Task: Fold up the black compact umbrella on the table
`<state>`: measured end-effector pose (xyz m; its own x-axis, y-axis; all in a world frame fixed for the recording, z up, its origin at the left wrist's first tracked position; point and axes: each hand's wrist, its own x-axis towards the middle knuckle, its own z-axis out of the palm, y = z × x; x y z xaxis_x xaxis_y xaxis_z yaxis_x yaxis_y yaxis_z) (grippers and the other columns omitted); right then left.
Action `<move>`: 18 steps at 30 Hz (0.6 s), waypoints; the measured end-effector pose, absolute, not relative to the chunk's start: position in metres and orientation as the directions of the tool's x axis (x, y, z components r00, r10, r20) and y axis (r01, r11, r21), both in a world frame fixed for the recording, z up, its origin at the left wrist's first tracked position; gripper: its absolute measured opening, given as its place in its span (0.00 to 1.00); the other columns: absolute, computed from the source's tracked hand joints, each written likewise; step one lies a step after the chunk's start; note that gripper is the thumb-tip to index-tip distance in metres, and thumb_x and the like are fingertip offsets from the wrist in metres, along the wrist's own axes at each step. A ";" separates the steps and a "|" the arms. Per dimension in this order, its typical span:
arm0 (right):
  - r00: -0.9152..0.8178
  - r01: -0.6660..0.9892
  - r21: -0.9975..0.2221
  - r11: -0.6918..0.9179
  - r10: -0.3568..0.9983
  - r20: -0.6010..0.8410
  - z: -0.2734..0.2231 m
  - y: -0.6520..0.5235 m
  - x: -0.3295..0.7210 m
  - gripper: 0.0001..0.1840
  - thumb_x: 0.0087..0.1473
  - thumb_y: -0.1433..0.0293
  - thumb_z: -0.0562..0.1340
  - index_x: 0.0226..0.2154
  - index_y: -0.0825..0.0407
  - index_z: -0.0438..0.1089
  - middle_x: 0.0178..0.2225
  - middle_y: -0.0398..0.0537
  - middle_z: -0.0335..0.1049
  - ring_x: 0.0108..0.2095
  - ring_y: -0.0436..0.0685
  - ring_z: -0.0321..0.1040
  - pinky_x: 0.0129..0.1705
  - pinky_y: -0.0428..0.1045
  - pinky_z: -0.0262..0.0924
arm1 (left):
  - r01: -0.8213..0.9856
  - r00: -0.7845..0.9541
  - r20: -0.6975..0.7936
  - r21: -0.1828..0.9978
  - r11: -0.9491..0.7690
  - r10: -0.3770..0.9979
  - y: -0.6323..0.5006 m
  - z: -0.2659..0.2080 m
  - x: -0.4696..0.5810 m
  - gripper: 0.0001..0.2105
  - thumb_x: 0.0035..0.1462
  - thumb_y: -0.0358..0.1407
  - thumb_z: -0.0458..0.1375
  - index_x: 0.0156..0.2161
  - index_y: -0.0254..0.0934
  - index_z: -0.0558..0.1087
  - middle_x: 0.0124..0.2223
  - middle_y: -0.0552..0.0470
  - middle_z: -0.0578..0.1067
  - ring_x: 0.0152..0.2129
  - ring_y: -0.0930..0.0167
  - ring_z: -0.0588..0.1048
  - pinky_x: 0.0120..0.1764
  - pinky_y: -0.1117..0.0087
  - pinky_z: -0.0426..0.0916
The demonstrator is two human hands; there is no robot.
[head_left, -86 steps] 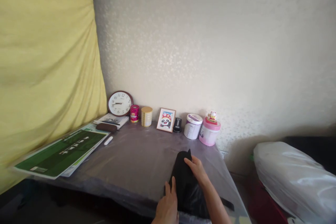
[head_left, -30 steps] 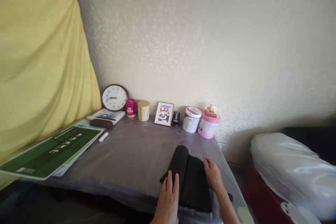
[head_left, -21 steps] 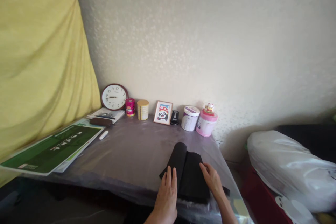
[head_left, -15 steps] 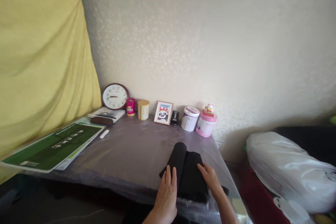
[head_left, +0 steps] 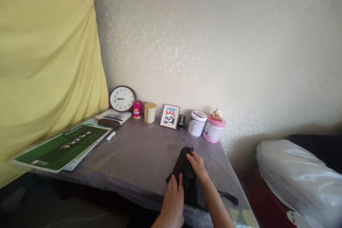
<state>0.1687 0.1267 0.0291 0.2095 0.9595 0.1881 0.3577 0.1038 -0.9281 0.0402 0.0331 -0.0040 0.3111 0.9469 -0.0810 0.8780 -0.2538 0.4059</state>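
A folded black cloth [head_left: 191, 188] lies near the front right of the table, partly covered by my hands. A narrow black strap [head_left: 229, 197] sticks out from under it to the right. My left hand [head_left: 173, 197] rests on the cloth's lower left part, its fingers stretched out and pointing away from me. At the far end, my right hand [head_left: 198, 166] grips the cloth's upper edge between thumb and fingers. My right forearm crosses over the cloth's right side and hides some of it.
Along the wall stand a clock [head_left: 122, 98], a pink tin [head_left: 137, 109], a yellow-lidded can [head_left: 150, 113], a panda picture [head_left: 170, 117], a black stapler-like object [head_left: 181, 122] and two tubs [head_left: 197, 124]. A green sheet [head_left: 66, 145] lies left; a white bag [head_left: 299, 174] bulges right of the table.
My right hand has moved from the cloth's right side up to its far end, bringing the right flap over leftward. My left hand stays on the cloth. The view has shifted slightly.
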 end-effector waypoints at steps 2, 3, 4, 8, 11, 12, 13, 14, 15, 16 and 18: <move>0.183 0.363 -0.929 0.078 0.971 0.153 0.022 0.132 0.165 0.23 0.45 0.54 0.59 0.35 0.55 0.73 0.25 0.47 0.73 0.28 0.58 0.69 0.28 0.49 0.62 | 0.856 0.332 -0.041 0.433 -0.283 0.942 0.035 -0.015 0.039 0.47 0.33 0.20 0.55 0.62 0.29 0.40 0.64 0.30 0.42 0.60 0.54 0.46 0.58 0.57 0.50; 0.176 0.373 -0.925 0.065 0.974 0.140 0.019 0.134 0.163 0.22 0.46 0.55 0.58 0.36 0.55 0.73 0.25 0.48 0.73 0.29 0.58 0.70 0.29 0.49 0.63 | 0.849 0.339 -0.033 0.442 -0.291 0.940 0.036 -0.020 0.038 0.46 0.34 0.21 0.55 0.62 0.28 0.43 0.64 0.31 0.43 0.60 0.54 0.46 0.58 0.57 0.50; 0.177 0.392 -0.918 0.052 0.975 0.131 0.016 0.137 0.162 0.22 0.46 0.56 0.58 0.37 0.54 0.72 0.26 0.48 0.74 0.30 0.58 0.70 0.29 0.49 0.63 | 0.844 0.345 -0.029 0.446 -0.296 0.938 0.036 -0.024 0.037 0.44 0.35 0.23 0.56 0.61 0.27 0.45 0.64 0.31 0.43 0.60 0.53 0.46 0.58 0.56 0.50; 0.171 0.502 -0.865 -0.031 0.983 0.064 0.007 0.145 0.159 0.22 0.48 0.60 0.57 0.43 0.54 0.69 0.27 0.47 0.74 0.30 0.57 0.71 0.30 0.49 0.63 | 0.845 0.343 -0.022 0.443 -0.299 0.939 0.037 -0.028 0.035 0.39 0.38 0.25 0.55 0.60 0.25 0.50 0.64 0.32 0.44 0.60 0.55 0.47 0.58 0.58 0.51; 0.158 0.532 -0.845 -0.060 0.987 0.029 0.003 0.150 0.157 0.21 0.49 0.62 0.57 0.45 0.54 0.67 0.25 0.45 0.73 0.28 0.56 0.70 0.28 0.48 0.62 | 0.843 0.330 0.015 0.446 -0.302 0.944 0.038 -0.028 0.031 0.39 0.39 0.25 0.54 0.60 0.24 0.49 0.64 0.33 0.45 0.60 0.58 0.48 0.58 0.61 0.52; 0.156 0.535 -0.843 -0.061 0.987 0.027 0.003 0.150 0.156 0.21 0.49 0.62 0.58 0.45 0.53 0.67 0.25 0.45 0.73 0.27 0.55 0.70 0.28 0.47 0.61 | 0.840 0.332 0.023 0.447 -0.307 0.943 0.038 -0.029 0.029 0.39 0.39 0.26 0.54 0.60 0.23 0.49 0.63 0.33 0.46 0.60 0.58 0.49 0.58 0.62 0.52; 0.148 0.542 -0.838 -0.062 0.989 0.022 0.002 0.151 0.155 0.20 0.49 0.62 0.58 0.45 0.53 0.66 0.24 0.44 0.72 0.27 0.55 0.70 0.27 0.47 0.61 | 0.837 0.339 0.030 0.448 -0.315 0.940 0.038 -0.031 0.026 0.39 0.40 0.26 0.54 0.60 0.22 0.48 0.63 0.32 0.47 0.60 0.59 0.50 0.58 0.63 0.53; 0.131 0.551 -0.832 -0.063 0.991 0.013 0.002 0.151 0.154 0.20 0.50 0.63 0.57 0.45 0.53 0.65 0.23 0.44 0.72 0.25 0.54 0.70 0.27 0.47 0.61 | 0.831 0.351 0.038 0.447 -0.330 0.935 0.038 -0.033 0.023 0.38 0.41 0.26 0.53 0.60 0.21 0.47 0.63 0.32 0.48 0.59 0.60 0.51 0.58 0.64 0.54; 0.104 0.557 -0.828 -0.059 0.995 -0.001 0.002 0.150 0.153 0.19 0.51 0.63 0.56 0.45 0.53 0.64 0.22 0.43 0.72 0.24 0.53 0.70 0.26 0.46 0.60 | 0.822 0.369 0.055 0.445 -0.354 0.928 0.037 -0.036 0.019 0.37 0.42 0.27 0.53 0.60 0.20 0.46 0.62 0.32 0.50 0.59 0.61 0.53 0.57 0.65 0.55; 0.069 0.556 -0.829 -0.053 0.997 -0.017 0.003 0.150 0.151 0.18 0.52 0.62 0.54 0.44 0.54 0.63 0.22 0.43 0.72 0.23 0.53 0.69 0.26 0.46 0.60 | 0.814 0.384 0.085 0.440 -0.380 0.919 0.037 -0.040 0.015 0.36 0.44 0.27 0.52 0.60 0.20 0.46 0.61 0.32 0.53 0.58 0.63 0.56 0.56 0.66 0.57; -0.010 0.547 -0.837 -0.028 0.999 -0.040 0.005 0.147 0.149 0.17 0.54 0.62 0.52 0.42 0.54 0.62 0.22 0.44 0.73 0.22 0.52 0.69 0.24 0.45 0.59 | 0.809 0.374 0.188 0.413 -0.419 0.908 0.034 -0.045 0.008 0.33 0.48 0.29 0.51 0.59 0.21 0.48 0.59 0.33 0.59 0.55 0.63 0.61 0.54 0.65 0.61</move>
